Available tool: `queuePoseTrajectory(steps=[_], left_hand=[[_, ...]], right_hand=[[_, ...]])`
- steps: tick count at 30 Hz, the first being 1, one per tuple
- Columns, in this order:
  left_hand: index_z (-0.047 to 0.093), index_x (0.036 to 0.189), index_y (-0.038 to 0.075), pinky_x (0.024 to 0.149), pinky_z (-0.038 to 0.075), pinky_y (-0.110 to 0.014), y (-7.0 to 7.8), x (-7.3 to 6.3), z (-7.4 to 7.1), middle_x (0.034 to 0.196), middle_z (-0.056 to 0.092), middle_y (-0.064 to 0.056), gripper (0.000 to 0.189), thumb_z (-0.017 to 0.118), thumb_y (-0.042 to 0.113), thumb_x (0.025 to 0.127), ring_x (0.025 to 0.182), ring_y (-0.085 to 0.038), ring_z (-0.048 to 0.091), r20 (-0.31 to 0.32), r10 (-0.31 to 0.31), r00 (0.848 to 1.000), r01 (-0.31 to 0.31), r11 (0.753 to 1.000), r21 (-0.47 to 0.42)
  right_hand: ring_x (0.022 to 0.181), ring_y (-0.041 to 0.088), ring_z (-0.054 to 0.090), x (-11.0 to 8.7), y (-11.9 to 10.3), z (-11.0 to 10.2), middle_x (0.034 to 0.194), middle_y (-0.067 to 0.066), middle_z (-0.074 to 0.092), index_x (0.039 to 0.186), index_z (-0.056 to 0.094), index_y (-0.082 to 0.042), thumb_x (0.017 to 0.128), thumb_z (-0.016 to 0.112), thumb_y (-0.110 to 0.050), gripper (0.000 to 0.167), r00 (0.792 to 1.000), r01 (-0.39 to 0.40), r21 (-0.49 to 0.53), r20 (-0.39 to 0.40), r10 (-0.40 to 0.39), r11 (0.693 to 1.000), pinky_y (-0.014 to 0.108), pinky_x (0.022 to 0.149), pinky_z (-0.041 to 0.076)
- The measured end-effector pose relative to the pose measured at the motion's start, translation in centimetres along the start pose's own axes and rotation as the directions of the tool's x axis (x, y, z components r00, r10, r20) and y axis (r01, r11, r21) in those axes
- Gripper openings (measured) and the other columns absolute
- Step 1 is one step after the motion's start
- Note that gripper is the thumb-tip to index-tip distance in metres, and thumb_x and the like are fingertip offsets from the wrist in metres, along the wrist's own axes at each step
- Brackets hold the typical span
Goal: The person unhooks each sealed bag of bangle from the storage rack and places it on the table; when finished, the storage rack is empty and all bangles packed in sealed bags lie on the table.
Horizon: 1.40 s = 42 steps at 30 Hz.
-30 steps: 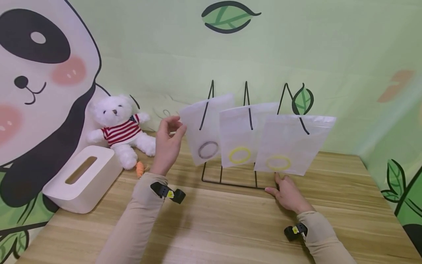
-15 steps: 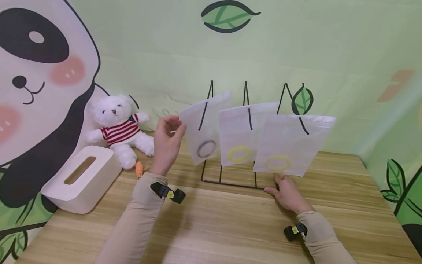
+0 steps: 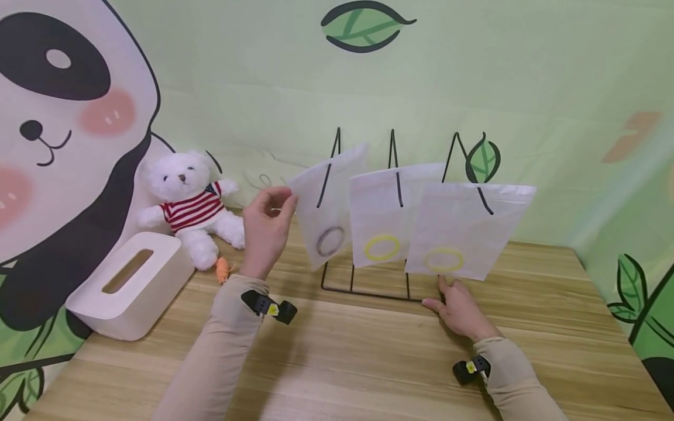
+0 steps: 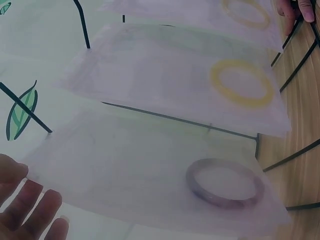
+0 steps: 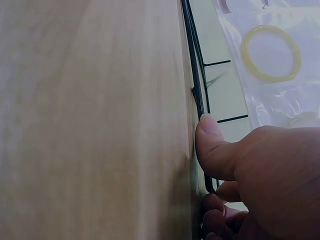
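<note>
Three translucent white bags hang in a row on the prongs of a black wire display rack (image 3: 363, 293). Through the left bag (image 3: 321, 199) shows a greyish-purple bangle (image 4: 225, 183). The middle bag (image 3: 392, 204) and the right bag (image 3: 468, 228) each contain a yellow bangle (image 4: 242, 83). My left hand (image 3: 267, 231) pinches the outer edge of the left bag between thumb and index finger, its other fingers loosely bent. Down at the rack's front right corner, my right hand (image 3: 463, 309) grips the base wire with thumb and fingers, just below the right bag.
A white tissue box (image 3: 131, 286) stands on the wooden table (image 3: 337, 362) at the left. Behind it sits a white teddy bear (image 3: 192, 199) in a striped shirt, with a small orange carrot-like item (image 3: 223, 270) beside it. A printed wall backs the table.
The left bag has turned slightly on its prong, its top far corner drawing left and its bottom dropping a little. My left hand has shifted slightly with it. The right hand stays put.
</note>
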<state>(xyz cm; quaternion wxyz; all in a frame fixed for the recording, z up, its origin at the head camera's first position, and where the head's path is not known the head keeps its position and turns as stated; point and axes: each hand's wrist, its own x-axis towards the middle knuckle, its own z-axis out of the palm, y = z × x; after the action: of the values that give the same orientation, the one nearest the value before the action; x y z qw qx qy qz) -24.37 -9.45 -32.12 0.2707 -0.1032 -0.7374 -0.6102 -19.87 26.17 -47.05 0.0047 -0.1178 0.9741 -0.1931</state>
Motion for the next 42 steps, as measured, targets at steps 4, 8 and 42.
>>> queuePoseTrajectory(steps=[4, 8, 42], left_hand=[[0.064, 0.103, -0.011, 0.071, 0.047, -0.025, 1.4, -0.4, -0.2, 0.096, 0.064, -0.023, 0.016, 0.063, 0.001, 0.092, 0.083, -0.018, 0.057, 0.006, -0.010, 1.000, 0.009, 1.000, 0.014], [0.063, 0.103, -0.012, 0.069, 0.045, -0.024, 1.6, -0.5, -0.2, 0.093, 0.062, -0.023, 0.016, 0.062, 0.000, 0.092, 0.081, -0.019, 0.056, -0.006, 0.001, 1.000, -0.001, 1.000, -0.002], [0.063, 0.093, -0.011, 0.068, 0.045, -0.026, 1.2, -0.7, -0.1, 0.082, 0.059, -0.020, 0.011, 0.063, 0.000, 0.091, 0.074, -0.019, 0.053, -0.018, 0.059, 0.998, -0.059, 0.998, -0.016]], right_hand=[[0.090, 0.036, 0.054, 0.0, -0.1, 0.0, 0.081, 0.023, 0.056, 0.136, 0.030, 0.024, 0.096, 0.061, -0.031, 0.075, 1.000, 0.006, 0.006, -0.014, -0.006, 1.000, 0.051, 0.084, 0.045], [0.091, 0.036, 0.055, -0.1, -0.2, 0.0, 0.082, 0.024, 0.057, 0.136, 0.031, 0.025, 0.096, 0.061, -0.030, 0.074, 1.000, 0.008, 0.009, -0.021, -0.008, 1.000, 0.051, 0.083, 0.045], [0.078, 0.029, 0.051, -0.2, 0.0, 0.2, 0.080, 0.022, 0.053, 0.135, 0.032, 0.025, 0.095, 0.062, -0.029, 0.074, 0.998, 0.035, -0.009, -0.046, -0.035, 0.999, 0.047, 0.076, 0.046]])
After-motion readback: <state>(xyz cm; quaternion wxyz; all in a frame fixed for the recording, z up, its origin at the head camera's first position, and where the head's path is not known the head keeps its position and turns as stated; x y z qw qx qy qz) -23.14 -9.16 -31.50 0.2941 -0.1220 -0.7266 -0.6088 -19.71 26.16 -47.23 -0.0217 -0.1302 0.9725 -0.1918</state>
